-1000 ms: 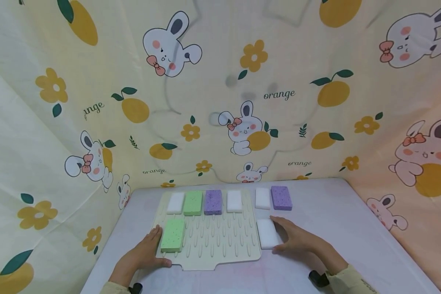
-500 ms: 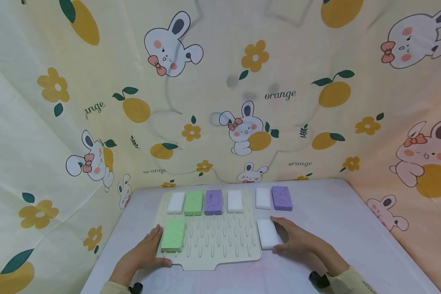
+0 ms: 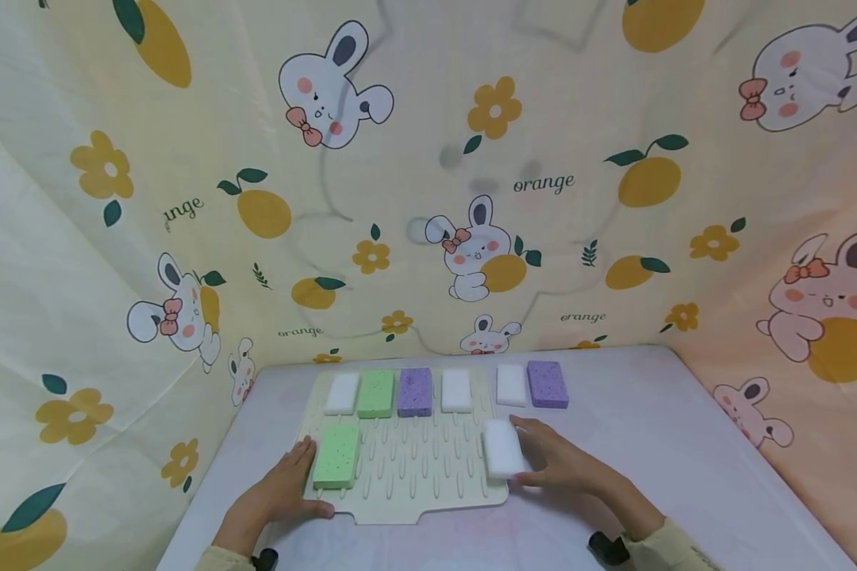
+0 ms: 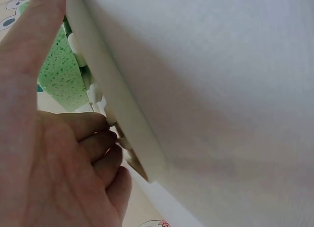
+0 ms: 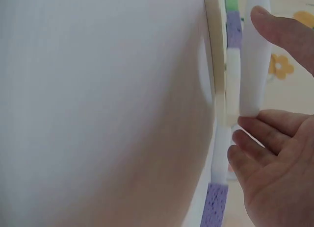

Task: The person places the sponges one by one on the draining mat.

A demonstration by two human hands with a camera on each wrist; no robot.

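The left hand [image 3: 278,488] grips the flat, cream, plastic-looking board [image 3: 423,456] with bent fingers and thumb, and the white, foam-like, box-shaped block [image 3: 503,449] over the board's right edge could tip off if the right hand [image 3: 566,460], pinching it by thumb and fingers, lets go there

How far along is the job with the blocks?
Seemingly done, on the pale board: left-end white block, far green block, far purple block, right-end white block and nearer green block. In hand: the right hand holds a raised white block over the board's right edge. Probably remaining: the loose white block and loose purple block, lying on the table.
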